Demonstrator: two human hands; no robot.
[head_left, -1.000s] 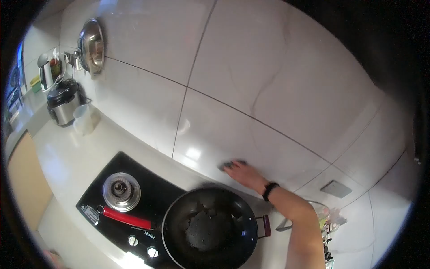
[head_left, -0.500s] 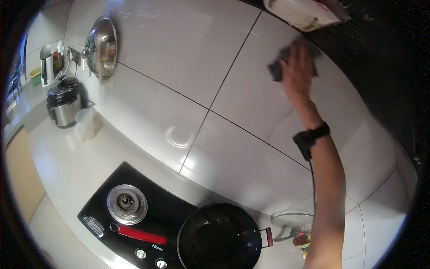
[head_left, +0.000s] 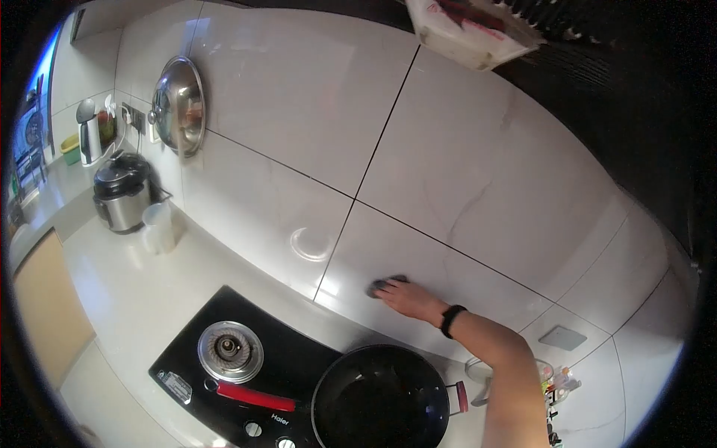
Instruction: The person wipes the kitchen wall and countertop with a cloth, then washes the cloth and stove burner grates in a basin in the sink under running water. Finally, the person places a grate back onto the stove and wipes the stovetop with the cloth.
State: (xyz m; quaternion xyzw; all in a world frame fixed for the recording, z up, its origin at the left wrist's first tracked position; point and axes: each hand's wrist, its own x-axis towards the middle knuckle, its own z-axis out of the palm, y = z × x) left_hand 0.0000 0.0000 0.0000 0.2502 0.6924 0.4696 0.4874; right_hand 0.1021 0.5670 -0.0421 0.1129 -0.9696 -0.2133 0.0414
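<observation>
My right hand [head_left: 409, 300] presses a dark grey cloth [head_left: 387, 286] against the white tiled wall [head_left: 455, 179], low down and just above the counter behind the wok. Its fingers lie over the cloth, which is mostly covered by them. A black band [head_left: 452, 321] circles the wrist. Below the hand a black wok [head_left: 381, 403] sits on the right side of the black gas hob [head_left: 287, 351]; its red long handle [head_left: 254, 396] points left across the hob. My left hand is out of view.
Left of the wok is a bare burner [head_left: 230, 352]. A metal lid [head_left: 179, 104] hangs on the wall. A pressure cooker [head_left: 123, 190] and a translucent plastic jug [head_left: 158, 228] stand on the counter. The dark range hood [head_left: 590, 97] with its pale oil tray [head_left: 474, 33] overhangs the upper right.
My right hand has moved with the cloth from high on the wall beneath the hood, down and to the left, close to the counter. The view has shifted slightly.
</observation>
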